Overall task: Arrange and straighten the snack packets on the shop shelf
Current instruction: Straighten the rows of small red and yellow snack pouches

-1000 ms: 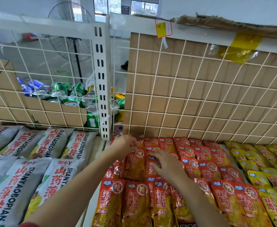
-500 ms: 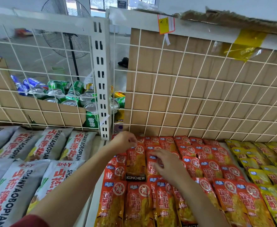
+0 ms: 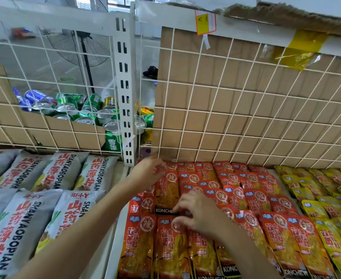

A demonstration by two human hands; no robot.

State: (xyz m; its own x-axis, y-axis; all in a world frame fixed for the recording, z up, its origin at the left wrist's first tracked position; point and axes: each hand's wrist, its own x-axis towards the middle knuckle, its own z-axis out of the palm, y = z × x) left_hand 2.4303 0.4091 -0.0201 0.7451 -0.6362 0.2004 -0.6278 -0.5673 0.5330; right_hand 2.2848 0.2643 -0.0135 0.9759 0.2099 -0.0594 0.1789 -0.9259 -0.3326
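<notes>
Red packet, top edge pinched by left hand, bottom edge by right hand, neighbouring packets touching

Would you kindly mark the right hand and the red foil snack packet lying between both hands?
Right hand (image 3: 201, 216): head view, back of hand.
Red foil snack packet (image 3: 166, 192): head view, yellowish middle.

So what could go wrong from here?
1. The red KONCHEW packet, pinched at top by the left hand and bottom by the right hand, overlaps neighbouring red packets; tugging may skew them.
2. The right forearm crosses above the front-row packets and could drag them.
</notes>
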